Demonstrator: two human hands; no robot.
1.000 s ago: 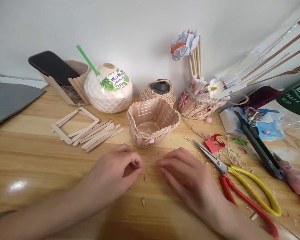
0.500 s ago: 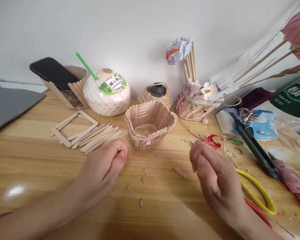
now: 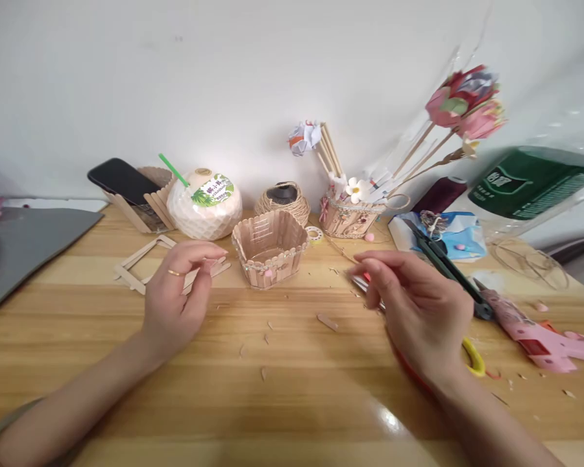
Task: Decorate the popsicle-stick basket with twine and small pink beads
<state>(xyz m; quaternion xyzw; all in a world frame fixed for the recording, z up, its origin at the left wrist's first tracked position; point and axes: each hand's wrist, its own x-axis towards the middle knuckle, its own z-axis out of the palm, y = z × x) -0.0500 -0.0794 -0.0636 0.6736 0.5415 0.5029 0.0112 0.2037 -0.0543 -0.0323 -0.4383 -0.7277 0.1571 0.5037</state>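
My left hand point(image 3: 181, 299) hovers over the table at the left, its thumb and forefinger apart and nothing clearly held. Behind it, partly covered, lie loose craft sticks point(image 3: 209, 275) and a square frame of sticks point(image 3: 135, 283). Between my hands stands a small basket of craft sticks point(image 3: 267, 250) with a beaded trim, a pink pompom and a clear plastic lining. At the right, my right hand point(image 3: 416, 301) is raised with loosely bent, parted fingers and no visible object in them. Beneath it, scissors with a yellow handle point(image 3: 475, 358) are mostly hidden.
Along the wall stand a phone point(image 3: 126, 181) in a stick holder, a coconut point(image 3: 204, 217) with a green straw, twine point(image 3: 299, 206) and a decorated flower basket point(image 3: 348, 219). A utility knife point(image 3: 431, 256) and pink glue gun point(image 3: 528, 334) lie right. Wood scraps point(image 3: 327, 322) dot the table.
Both hands have loosened from curled fists, and their fingers have parted. My left hand has moved back over the loose sticks. The view has shifted, showing more at the right.
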